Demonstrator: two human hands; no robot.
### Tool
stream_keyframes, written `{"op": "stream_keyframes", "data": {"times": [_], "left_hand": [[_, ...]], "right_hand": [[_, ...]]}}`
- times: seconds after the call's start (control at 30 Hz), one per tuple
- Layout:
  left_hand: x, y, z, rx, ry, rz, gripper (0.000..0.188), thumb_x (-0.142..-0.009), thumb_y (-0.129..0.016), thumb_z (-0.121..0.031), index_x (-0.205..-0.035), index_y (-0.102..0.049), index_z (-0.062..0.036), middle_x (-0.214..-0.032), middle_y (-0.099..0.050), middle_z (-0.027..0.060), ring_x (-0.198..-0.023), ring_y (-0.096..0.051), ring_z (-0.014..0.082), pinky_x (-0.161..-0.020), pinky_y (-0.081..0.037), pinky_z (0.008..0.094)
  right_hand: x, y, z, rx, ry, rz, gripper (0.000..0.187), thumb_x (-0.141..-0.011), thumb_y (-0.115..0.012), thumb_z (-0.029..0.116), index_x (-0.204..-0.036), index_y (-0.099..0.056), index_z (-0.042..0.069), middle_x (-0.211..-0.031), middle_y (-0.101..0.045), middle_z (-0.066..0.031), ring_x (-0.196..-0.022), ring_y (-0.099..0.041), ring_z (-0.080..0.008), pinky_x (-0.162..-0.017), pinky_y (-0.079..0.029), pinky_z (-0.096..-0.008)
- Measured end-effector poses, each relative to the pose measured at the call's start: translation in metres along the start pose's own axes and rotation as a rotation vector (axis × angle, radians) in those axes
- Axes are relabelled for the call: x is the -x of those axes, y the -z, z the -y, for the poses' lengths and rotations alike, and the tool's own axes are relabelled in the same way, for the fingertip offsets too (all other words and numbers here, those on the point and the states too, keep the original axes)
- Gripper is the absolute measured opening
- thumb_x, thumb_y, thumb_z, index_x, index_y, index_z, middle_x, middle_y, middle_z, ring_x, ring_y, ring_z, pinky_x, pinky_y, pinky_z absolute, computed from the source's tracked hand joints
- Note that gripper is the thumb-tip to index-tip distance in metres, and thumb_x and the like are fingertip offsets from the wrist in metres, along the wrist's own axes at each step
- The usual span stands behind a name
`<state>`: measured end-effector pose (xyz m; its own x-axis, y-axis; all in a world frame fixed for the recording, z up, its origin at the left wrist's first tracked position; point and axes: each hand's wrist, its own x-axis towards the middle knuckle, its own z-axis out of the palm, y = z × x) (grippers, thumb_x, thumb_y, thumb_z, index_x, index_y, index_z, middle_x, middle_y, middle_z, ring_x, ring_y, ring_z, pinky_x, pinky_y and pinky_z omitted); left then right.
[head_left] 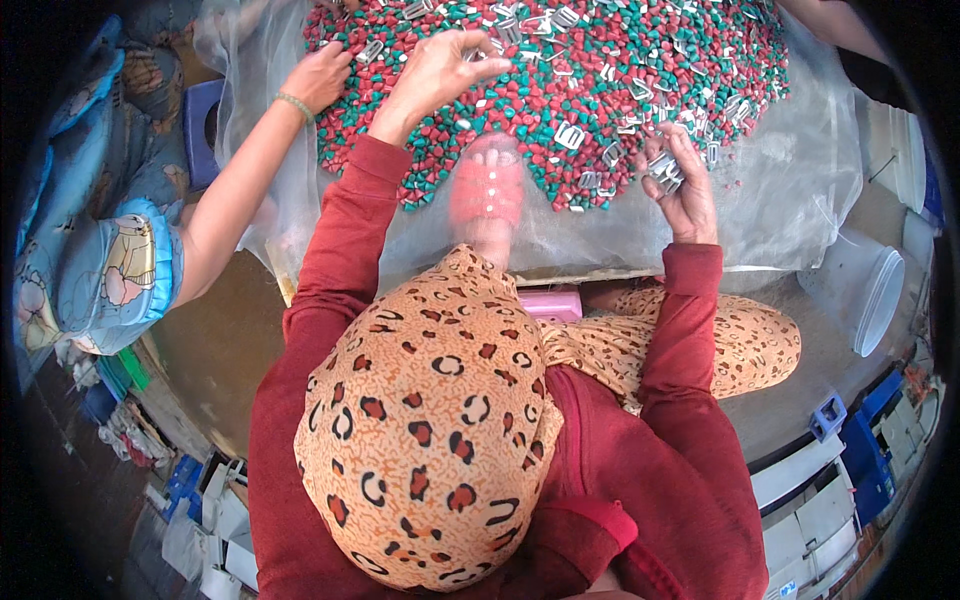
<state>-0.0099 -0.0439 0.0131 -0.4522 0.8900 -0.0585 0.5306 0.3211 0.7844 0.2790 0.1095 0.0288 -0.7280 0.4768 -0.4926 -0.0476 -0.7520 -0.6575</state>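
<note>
Lower centre of frame: a leopard-print cloth (430, 430) over the person's front, red sleeves running up from it. Just above, centre, a pink block (553, 305) at the table edge, and a foot in a pink sandal (488, 190) under the clear plastic sheet (800, 190). Right hand (680, 185), centre-right: fingers curled shut round a small bundle of silver metal clips (664, 170), palm facing left, thumb pressing on the stack; it sits at the near-right edge of the pile. Left hand (440, 70), upper centre: palm down over the pile, fingers bent & fingertips pinched together w/ thumb at the right; can't tell if anything is between them, too small. Beneath & beyond both hands, upper centre to upper right: a heap of small red and green plastic pieces (560, 90) w/ loose silver clips mixed in, spread on the sheet. Upper left: another person's hand (318, 75), bead bracelet at wrist, resting at the heap's left edge, fingers folded. Right edge: white plastic bucket (870, 295) lying on its side.
</note>
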Motion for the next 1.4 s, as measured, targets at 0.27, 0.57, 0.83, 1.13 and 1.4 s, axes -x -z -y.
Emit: {"op": "stream_keyframes", "data": {"times": [0.27, 0.57, 0.83, 1.13, 1.4], "left_hand": [[-0.015, 0.028, -0.004, 0.124, 0.082, 0.009, 0.028, -0.072, -0.073, -0.033, -0.087, -0.069, -0.0100, -0.065, -0.062, 0.0048, -0.060, -0.058, 0.0107, -0.060, -0.047, 0.0299], [0.026, 0.040, 0.038, -0.574, 0.386, 0.013, 0.029, -0.068, -0.074, -0.025, -0.092, -0.067, -0.0110, -0.087, -0.066, 0.0168, -0.085, -0.065, 0.0335, -0.074, -0.052, 0.0468], [0.043, -0.050, 0.037, -0.192, 0.089, -0.216, 0.031, -0.077, -0.058, -0.007, -0.107, -0.050, -0.0083, -0.089, -0.059, 0.0164, -0.089, -0.059, 0.0347, -0.076, -0.047, 0.0446], [0.022, -0.024, 0.005, 0.210, 0.186, -0.313, 0.029, -0.071, -0.075, -0.024, -0.087, -0.063, -0.0028, -0.079, -0.060, 0.0095, -0.069, -0.059, 0.0219, -0.064, -0.047, 0.0339], [0.038, -0.006, -0.001, 0.878, 0.498, -0.081, 0.022, -0.084, -0.066, -0.027, -0.089, -0.055, -0.0095, -0.074, -0.053, -0.0042, -0.059, -0.048, 0.0013, -0.043, -0.036, 0.0155]], "right_hand": [[-0.005, 0.022, -0.002, -0.437, -0.013, 0.033, 0.019, -0.093, -0.054, 0.025, -0.094, -0.053, 0.006, -0.072, -0.045, -0.0041, -0.062, -0.043, -0.0134, -0.040, -0.030, -0.0189], [-0.008, -0.016, -0.003, -0.023, 0.037, -0.056, 0.023, -0.094, -0.052, 0.028, -0.107, -0.053, 0.009, -0.087, -0.059, -0.0020, -0.080, -0.060, -0.0145, -0.056, -0.049, -0.0236], [-0.013, -0.025, -0.024, -0.050, -0.055, 0.025, 0.015, -0.091, -0.056, 0.019, -0.102, -0.053, 0.009, -0.082, -0.053, -0.0021, -0.069, -0.055, -0.0134, -0.043, -0.039, -0.0195], [-0.015, -0.046, -0.023, -0.104, -0.046, 0.105, 0.014, -0.091, -0.057, 0.015, -0.101, -0.052, 0.007, -0.081, -0.051, -0.0034, -0.071, -0.055, -0.0139, -0.043, -0.038, -0.0206], [-0.005, -0.062, -0.042, -0.336, -0.144, 0.326, 0.016, -0.090, -0.056, 0.013, -0.104, -0.050, 0.006, -0.071, -0.043, -0.0022, -0.067, -0.046, -0.0132, -0.041, -0.036, -0.0202]]}}
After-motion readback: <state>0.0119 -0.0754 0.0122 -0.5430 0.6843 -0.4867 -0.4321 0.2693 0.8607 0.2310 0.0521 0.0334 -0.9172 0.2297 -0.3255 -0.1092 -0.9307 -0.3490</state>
